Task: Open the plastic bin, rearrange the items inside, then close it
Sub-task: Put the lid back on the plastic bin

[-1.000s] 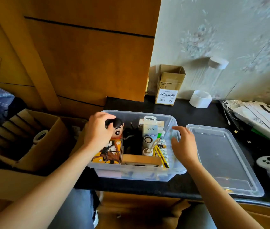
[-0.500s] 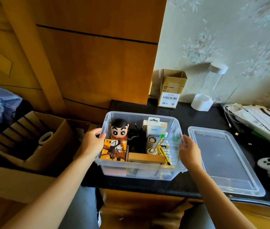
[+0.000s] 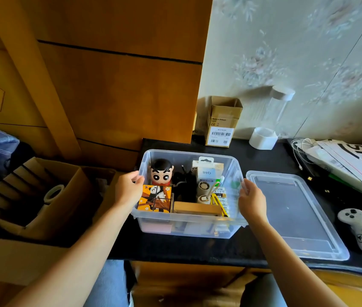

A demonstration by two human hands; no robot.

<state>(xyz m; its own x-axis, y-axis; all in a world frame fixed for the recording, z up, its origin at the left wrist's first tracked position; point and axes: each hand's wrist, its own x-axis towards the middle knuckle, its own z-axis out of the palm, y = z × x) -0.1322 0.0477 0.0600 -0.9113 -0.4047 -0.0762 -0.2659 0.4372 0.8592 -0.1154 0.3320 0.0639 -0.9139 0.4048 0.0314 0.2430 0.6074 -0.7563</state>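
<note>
Black countertop [image 3: 253,247] carries: clear plastic bin [image 3: 186,227], open; its lid [image 3: 295,218] flat just right of it; white controller [image 3: 358,229] further right; small cardboard box [image 3: 222,122], clear cylinder [image 3: 266,127], papers [image 3: 348,165] along the back.

In the middle of the frame, the white carton [image 3: 206,173] standing inside the clear bin [image 3: 188,227] reads "Q88" across its front, and a dark band lower down says "MINI FAN". At upper centre, against the wall, the small brown cardboard box [image 3: 222,122] carries "Made in Vietnam" in small print above a white barcode label; its digits are too fine to read. At the right edge, the white bag [image 3: 352,160] shows big black letters, partly cut off, unreadable.
</note>
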